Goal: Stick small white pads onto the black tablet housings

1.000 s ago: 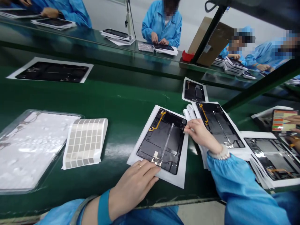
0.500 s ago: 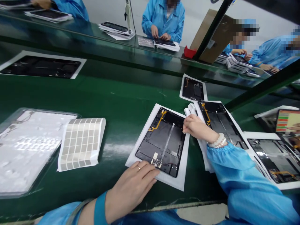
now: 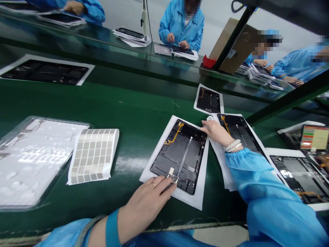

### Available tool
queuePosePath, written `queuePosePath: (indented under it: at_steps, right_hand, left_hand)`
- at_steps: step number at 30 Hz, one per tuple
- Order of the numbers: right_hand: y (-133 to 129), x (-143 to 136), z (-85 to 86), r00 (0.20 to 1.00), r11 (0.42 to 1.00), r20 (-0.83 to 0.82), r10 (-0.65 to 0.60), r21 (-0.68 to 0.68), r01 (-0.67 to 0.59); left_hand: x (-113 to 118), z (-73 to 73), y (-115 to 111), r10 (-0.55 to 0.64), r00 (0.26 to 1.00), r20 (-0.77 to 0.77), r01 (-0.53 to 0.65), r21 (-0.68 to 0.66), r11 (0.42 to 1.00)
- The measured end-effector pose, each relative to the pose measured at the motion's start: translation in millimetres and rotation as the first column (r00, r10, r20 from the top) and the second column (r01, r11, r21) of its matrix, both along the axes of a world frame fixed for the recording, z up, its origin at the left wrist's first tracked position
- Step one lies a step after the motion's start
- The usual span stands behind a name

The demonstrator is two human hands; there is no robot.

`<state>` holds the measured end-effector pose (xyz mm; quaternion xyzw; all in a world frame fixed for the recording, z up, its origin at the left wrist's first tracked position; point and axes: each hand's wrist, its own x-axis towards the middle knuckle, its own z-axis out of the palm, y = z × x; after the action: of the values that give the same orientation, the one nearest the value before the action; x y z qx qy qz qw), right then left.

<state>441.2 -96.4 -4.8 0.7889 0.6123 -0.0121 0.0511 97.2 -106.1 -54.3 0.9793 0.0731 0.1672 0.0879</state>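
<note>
A black tablet housing [image 3: 164, 157] lies open side up on a white sheet [image 3: 146, 173], with an orange flex cable [image 3: 177, 134] at its upper left and a pale ribbon cable [image 3: 185, 154] down its middle. My left hand [image 3: 146, 202] rests with outstretched fingers on the housing's lower edge, the fingertips at a small circuit board [image 3: 174, 177]. Just off the upper right corner hovers my right hand [image 3: 218, 132], thumb and forefinger slightly apart, with nothing visible between them. Its other fingers are partly hidden.
Other tablet housings on white sheets lie to the right [image 3: 232, 120], behind [image 3: 208, 100] and at far left [image 3: 46, 71]. A sheet of grey square stickers [image 3: 94, 154] overlaps a clear plastic tray [image 3: 38, 164]. Co-workers in blue [image 3: 181, 27] sit across the green bench [image 3: 144, 113].
My right hand has moved from the housing's right edge up and off it, its thumb and forefinger parting. My left hand stays at the lower edge, fingertips slightly further onto the board.
</note>
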Motion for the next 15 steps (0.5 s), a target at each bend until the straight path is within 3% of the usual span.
queuePosePath:
  at_steps: [2,5,9,12,15]
  right_hand:
    - [9,-2,-5.5,0.999,0.999,0.028,-0.046,-0.012,0.046]
    - [18,-9,-7.5,1.0,0.999,-0.002,-0.014,-0.05,0.014]
    - [34,-15,6.5,0.999,1.0,-0.033,-0.004,-0.027,0.003]
    - [67,-14,26.8,0.995,0.99,-0.044,-0.093,0.1,0.097]
    - [122,-14,41.7,0.978,0.947,-0.111,-0.177,0.252,0.2]
  left_hand:
    - [-1,-2.9,-1,-0.003,1.0,-0.001,0.003,0.014,1.0]
    - [-2,-5.1,-3,-0.004,1.0,0.002,0.004,0.025,1.0]
    - [-6,0.8,-1,0.001,1.0,0.021,-0.002,0.031,1.0]
    - [-8,7.1,2,-0.003,0.997,0.074,0.002,0.017,1.0]
    - [-4,-1.4,4,0.042,0.985,0.17,-0.047,0.026,0.999]
